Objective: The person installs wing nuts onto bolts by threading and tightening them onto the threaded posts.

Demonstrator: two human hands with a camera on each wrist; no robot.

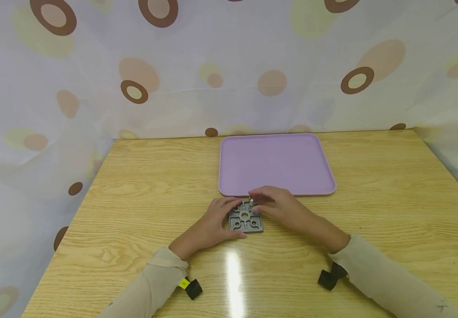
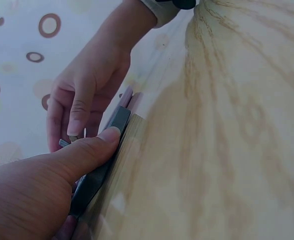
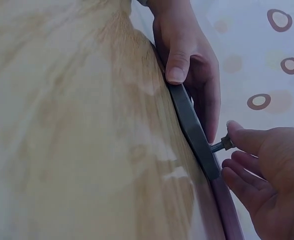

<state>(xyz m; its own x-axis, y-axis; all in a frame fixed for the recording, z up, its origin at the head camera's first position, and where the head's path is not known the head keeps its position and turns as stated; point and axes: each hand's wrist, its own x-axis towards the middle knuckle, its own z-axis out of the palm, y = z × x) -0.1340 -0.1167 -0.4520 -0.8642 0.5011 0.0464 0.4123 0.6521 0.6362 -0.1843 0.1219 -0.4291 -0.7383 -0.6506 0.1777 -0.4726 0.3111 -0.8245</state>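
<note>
A square grey metal plate (image 1: 245,216) with several round holes lies flat on the wooden table. My left hand (image 1: 215,225) grips it from the left, thumb along the near edge and fingers at the far side. Over the plate's far right corner, my right hand (image 1: 282,207) pinches a small threaded bolt (image 3: 220,145) between thumb and fingers. The bolt stands upright at the corner hole, its thread partly showing above the plate in the right wrist view. In the left wrist view, the right hand's fingers mostly hide it.
A lilac tray (image 1: 274,165) lies just behind the plate, its near rim close to both hands. Patterned cloth (image 1: 245,106) hangs around the back and sides of the table (image 1: 153,185). Black straps (image 1: 328,279) sit at both wrists.
</note>
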